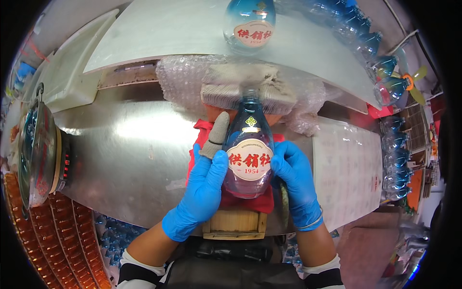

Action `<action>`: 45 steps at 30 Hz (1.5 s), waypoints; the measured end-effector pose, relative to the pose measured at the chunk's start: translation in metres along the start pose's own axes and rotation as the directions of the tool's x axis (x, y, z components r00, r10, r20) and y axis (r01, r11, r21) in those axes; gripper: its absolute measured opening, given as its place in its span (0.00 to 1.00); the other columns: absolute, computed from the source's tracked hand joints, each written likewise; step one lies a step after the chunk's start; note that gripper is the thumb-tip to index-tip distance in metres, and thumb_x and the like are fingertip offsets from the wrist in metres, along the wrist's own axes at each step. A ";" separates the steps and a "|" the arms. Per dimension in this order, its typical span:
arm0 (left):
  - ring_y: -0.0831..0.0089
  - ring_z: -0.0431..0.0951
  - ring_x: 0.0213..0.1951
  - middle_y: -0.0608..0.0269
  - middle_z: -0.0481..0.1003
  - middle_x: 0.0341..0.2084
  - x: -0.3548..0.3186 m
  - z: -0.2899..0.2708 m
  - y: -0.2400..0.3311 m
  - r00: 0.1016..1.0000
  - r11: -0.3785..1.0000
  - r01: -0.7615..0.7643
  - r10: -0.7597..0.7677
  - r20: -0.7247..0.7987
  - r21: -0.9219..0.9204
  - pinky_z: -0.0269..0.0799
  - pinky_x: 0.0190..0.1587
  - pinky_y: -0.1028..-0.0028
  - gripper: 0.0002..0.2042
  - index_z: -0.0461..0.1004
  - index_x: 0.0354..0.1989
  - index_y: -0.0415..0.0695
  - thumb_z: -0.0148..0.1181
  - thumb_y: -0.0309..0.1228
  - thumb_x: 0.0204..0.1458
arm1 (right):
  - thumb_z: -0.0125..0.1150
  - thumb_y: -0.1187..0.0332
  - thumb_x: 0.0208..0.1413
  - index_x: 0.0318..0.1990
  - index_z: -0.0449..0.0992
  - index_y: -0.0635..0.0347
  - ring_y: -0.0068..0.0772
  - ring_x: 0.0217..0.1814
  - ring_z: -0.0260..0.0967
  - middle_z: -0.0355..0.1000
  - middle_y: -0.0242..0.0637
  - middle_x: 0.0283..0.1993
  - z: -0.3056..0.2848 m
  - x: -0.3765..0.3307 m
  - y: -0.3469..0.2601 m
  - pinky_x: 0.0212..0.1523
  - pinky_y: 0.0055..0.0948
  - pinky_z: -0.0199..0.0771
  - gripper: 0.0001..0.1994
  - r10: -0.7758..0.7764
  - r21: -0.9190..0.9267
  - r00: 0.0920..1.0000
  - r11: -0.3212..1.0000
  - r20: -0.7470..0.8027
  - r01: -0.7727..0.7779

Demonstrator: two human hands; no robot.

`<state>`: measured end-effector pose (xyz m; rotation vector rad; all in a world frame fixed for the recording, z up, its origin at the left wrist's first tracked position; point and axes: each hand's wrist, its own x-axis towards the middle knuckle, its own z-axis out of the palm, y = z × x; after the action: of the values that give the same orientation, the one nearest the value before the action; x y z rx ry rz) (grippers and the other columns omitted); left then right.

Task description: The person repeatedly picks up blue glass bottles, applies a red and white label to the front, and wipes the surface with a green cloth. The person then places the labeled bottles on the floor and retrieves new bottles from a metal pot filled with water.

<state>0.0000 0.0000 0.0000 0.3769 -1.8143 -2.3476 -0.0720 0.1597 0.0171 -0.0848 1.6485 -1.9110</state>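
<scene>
Left hand (202, 188), blue-gloved with grey finger cot, closed around left side of blue glass bottle (249, 154). Bottle lying label-up on red cloth (250, 201) over wooden block (235, 224), at centre of steel worktable (130, 159). Right hand (294, 176), blue-gloved, closed around bottle's right side.

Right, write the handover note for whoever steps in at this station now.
Left hand: blue glove, grey cover on one finger, pressed to the left side of the blue bottle.
Right hand: blue glove, holding the bottle's right side.
Bottle lies on a red cloth over a wooden block, neck toward the bubble wrap.
Done: its oval label is on, facing up.
Left: cannot tell from here. A second labelled bottle stands on the far conveyor.
</scene>
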 end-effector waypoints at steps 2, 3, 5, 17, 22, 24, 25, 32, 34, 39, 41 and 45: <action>0.63 0.53 0.63 0.52 0.55 0.61 -0.005 0.001 0.000 0.999 0.997 0.029 -0.032 -0.041 -0.075 0.12 0.62 0.52 0.31 0.48 0.65 0.42 0.43 0.45 0.56 | 0.63 0.66 0.50 0.29 0.68 0.57 0.13 0.30 0.56 0.63 0.23 0.28 0.002 -0.002 -0.003 0.33 0.15 0.59 0.09 0.039 0.036 0.999 0.999 -0.018 -0.038; 0.62 0.53 0.64 0.52 0.55 0.61 -0.006 -0.002 0.001 0.993 0.980 -0.122 0.120 0.018 0.160 0.11 0.62 0.52 0.31 0.49 0.64 0.42 0.43 0.46 0.55 | 0.63 0.66 0.50 0.29 0.68 0.56 0.13 0.30 0.56 0.63 0.23 0.28 0.002 -0.003 -0.005 0.33 0.15 0.59 0.09 0.060 0.051 0.998 0.997 -0.023 -0.059; 0.60 0.53 0.63 0.50 0.56 0.61 -0.008 -0.011 0.004 0.936 0.793 -0.353 0.305 0.179 0.496 0.09 0.61 0.52 0.32 0.52 0.63 0.42 0.45 0.49 0.53 | 0.62 0.66 0.51 0.29 0.68 0.56 0.13 0.30 0.56 0.63 0.23 0.27 0.003 -0.005 -0.008 0.33 0.15 0.59 0.09 0.102 0.081 0.994 0.992 -0.031 -0.099; 0.56 0.61 0.58 0.53 0.62 0.56 -0.013 -0.014 0.012 0.916 0.504 -0.385 0.312 0.252 0.773 0.11 0.59 0.43 0.47 0.53 0.63 0.44 0.62 0.59 0.36 | 0.56 0.56 0.55 0.31 0.68 0.53 0.17 0.26 0.60 0.64 0.27 0.26 -0.004 -0.003 -0.011 0.24 0.16 0.58 0.12 0.140 0.168 0.989 0.975 0.053 -0.147; 0.57 0.63 0.57 0.54 0.62 0.55 -0.010 -0.009 0.020 0.886 0.349 -0.418 0.362 0.291 0.838 0.11 0.58 0.40 0.46 0.57 0.62 0.51 0.63 0.60 0.33 | 0.50 0.48 0.57 0.35 0.70 0.54 0.20 0.28 0.63 0.66 0.28 0.31 -0.023 -0.003 -0.014 0.25 0.18 0.62 0.18 0.194 0.500 0.940 0.866 -0.282 -0.028; 0.58 0.63 0.57 0.54 0.62 0.56 -0.008 -0.006 0.024 0.893 0.377 -0.416 0.343 0.293 0.827 0.11 0.57 0.39 0.45 0.58 0.61 0.54 0.64 0.60 0.33 | 0.51 0.51 0.56 0.38 0.71 0.57 0.21 0.30 0.65 0.68 0.29 0.32 -0.013 -0.006 -0.025 0.29 0.19 0.66 0.17 0.065 0.394 0.924 0.914 -0.377 0.097; 0.58 0.63 0.57 0.53 0.62 0.56 -0.008 -0.007 0.024 0.899 0.387 -0.409 0.326 0.292 0.826 0.11 0.57 0.38 0.44 0.59 0.61 0.55 0.64 0.60 0.32 | 0.54 0.55 0.56 0.40 0.71 0.59 0.21 0.31 0.66 0.69 0.30 0.32 0.002 -0.008 -0.033 0.31 0.19 0.67 0.15 -0.039 0.279 0.911 0.946 -0.411 0.167; 0.58 0.66 0.55 0.54 0.63 0.55 -0.004 -0.009 0.022 0.901 0.363 -0.403 0.319 0.294 0.840 0.12 0.57 0.38 0.46 0.59 0.61 0.53 0.64 0.60 0.31 | 0.65 0.71 0.48 0.32 0.70 0.62 0.14 0.30 0.65 0.71 0.30 0.30 0.022 -0.011 -0.033 0.29 0.16 0.66 0.09 -0.272 -0.234 0.879 0.953 -0.391 0.191; 0.58 0.67 0.54 0.54 0.64 0.54 -0.005 -0.010 0.023 0.892 0.362 -0.418 0.337 0.301 0.833 0.12 0.57 0.38 0.46 0.59 0.61 0.52 0.65 0.60 0.30 | 0.65 0.71 0.48 0.32 0.70 0.62 0.14 0.29 0.65 0.71 0.30 0.30 0.019 -0.009 -0.026 0.29 0.16 0.66 0.09 -0.274 -0.202 0.873 0.957 -0.403 0.207; 0.59 0.68 0.53 0.54 0.64 0.54 -0.010 -0.011 0.014 0.883 0.413 -0.426 0.381 0.272 0.805 0.12 0.57 0.39 0.48 0.54 0.63 0.46 0.65 0.58 0.33 | 0.65 0.70 0.48 0.35 0.72 0.62 0.16 0.32 0.65 0.71 0.29 0.31 0.004 0.002 -0.025 0.33 0.17 0.67 0.10 -0.384 -0.307 0.812 0.914 -0.440 0.265; 0.59 0.68 0.53 0.54 0.64 0.54 -0.013 -0.009 0.011 0.893 0.469 -0.413 0.379 0.244 0.781 0.12 0.57 0.40 0.49 0.52 0.63 0.43 0.65 0.56 0.34 | 0.65 0.70 0.48 0.37 0.72 0.63 0.17 0.34 0.66 0.71 0.29 0.32 0.011 -0.003 -0.041 0.31 0.17 0.67 0.10 -0.588 -0.391 0.712 0.802 -0.385 0.451; 0.58 0.67 0.54 0.54 0.65 0.54 -0.019 -0.006 0.003 0.911 0.566 -0.376 0.371 0.181 0.734 0.11 0.58 0.41 0.50 0.48 0.64 0.38 0.66 0.53 0.35 | 0.66 0.71 0.38 0.34 0.77 0.52 0.21 0.27 0.63 0.65 0.24 0.24 0.028 -0.015 -0.072 0.37 0.25 0.64 0.12 -0.689 -0.870 0.557 -0.235 0.464 0.434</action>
<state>0.0202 -0.0013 0.0035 0.0352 -2.5104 -1.2041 -0.0763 0.1456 0.0945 -1.5797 3.1645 -0.6904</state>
